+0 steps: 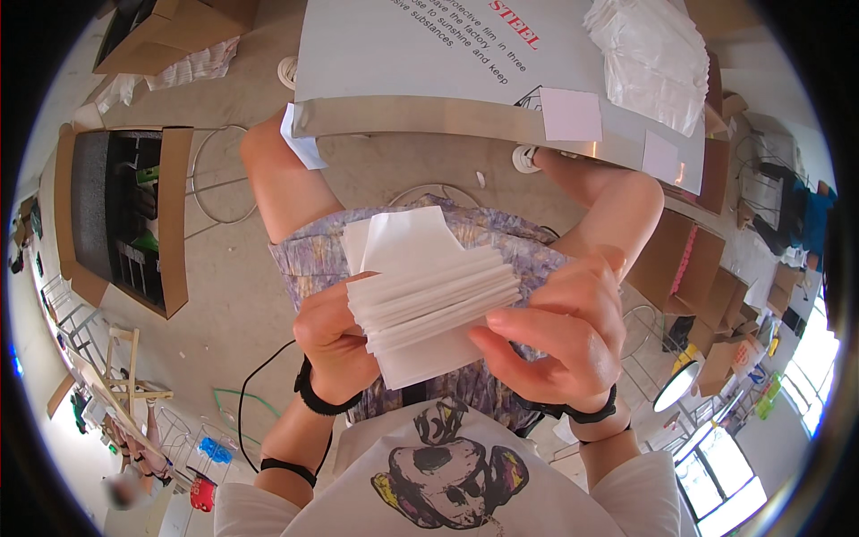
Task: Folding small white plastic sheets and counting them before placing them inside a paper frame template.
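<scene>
A fanned stack of thin white sheets is in front of me above my lap, their edges overlapping in layers. My left hand is closed round the stack's left end. At its lower right edge, my right hand has curled fingers, with the thumb and index fingertip pinching at the sheets. More white sheets rest on my lap, just beyond the stack. Both wrists wear black bands.
Ahead stands a film-covered metal table with white paper squares near its edge and a pile of clear plastic bags. An open carton with black foam lies left. Cartons stand right. A black cable crosses the floor.
</scene>
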The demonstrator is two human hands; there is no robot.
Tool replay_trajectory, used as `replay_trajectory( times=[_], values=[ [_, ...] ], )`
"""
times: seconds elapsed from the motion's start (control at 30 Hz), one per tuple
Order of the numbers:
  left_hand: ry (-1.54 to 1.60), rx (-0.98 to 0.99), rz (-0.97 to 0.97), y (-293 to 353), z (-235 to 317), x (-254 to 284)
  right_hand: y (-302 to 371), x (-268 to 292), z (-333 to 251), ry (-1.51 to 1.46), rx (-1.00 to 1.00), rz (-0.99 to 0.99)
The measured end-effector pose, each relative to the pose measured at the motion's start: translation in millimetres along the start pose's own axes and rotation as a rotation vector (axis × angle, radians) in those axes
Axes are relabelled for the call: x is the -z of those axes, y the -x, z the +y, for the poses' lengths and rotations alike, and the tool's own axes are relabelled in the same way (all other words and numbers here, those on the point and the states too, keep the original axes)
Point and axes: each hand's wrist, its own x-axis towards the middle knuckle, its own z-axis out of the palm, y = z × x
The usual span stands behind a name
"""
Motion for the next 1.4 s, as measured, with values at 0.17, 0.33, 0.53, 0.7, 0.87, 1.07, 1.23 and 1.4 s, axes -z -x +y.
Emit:
replay_trajectory(
  times=[0.17, 0.33, 0.53, 0.7, 0.87, 1.07, 1.23, 1.4],
  values=[
    [0.074, 0.012, 0.022, -1.8, 1.2, -3.6, 4.5, -4.6, 1.2, -0.009, -0.04, 0.057],
    [0.052, 0.002, 0.013, -1.6, 2.3, -4.4, 3.3, -4.5, 0.0, -0.016, -0.061, 0.066],
    [0.031, -0.026, -0.014, -2.4, 0.9, -3.1, -1.5, 1.8, 1.9, -0.012, -0.034, -0.036],
    [0.045, -0.027, -0.012, -2.4, 1.8, -2.8, 2.2, -2.1, -1.5, -0.04, -0.075, 0.047],
    [0.043, -0.007, -0.054, -2.9, 5.2, -0.3, -0.1, 2.0, -2.9, -0.016, -0.081, 0.02],
    [0.135, -0.024, -0.07, -2.4, 3.1, -1.4, 1.6, 2.5, -1.6, -0.022, -0.044, 0.01],
    [0.092, -0.042, -0.105, -3.3, 2.1, 0.7, -0.8, 4.3, -4.5, -0.028, -0.061, 0.027],
    [0.078, -0.067, -0.133, -5.1, 2.4, 1.9, -2.8, 4.6, -2.6, -0.025, -0.066, 0.015]
  ],
)
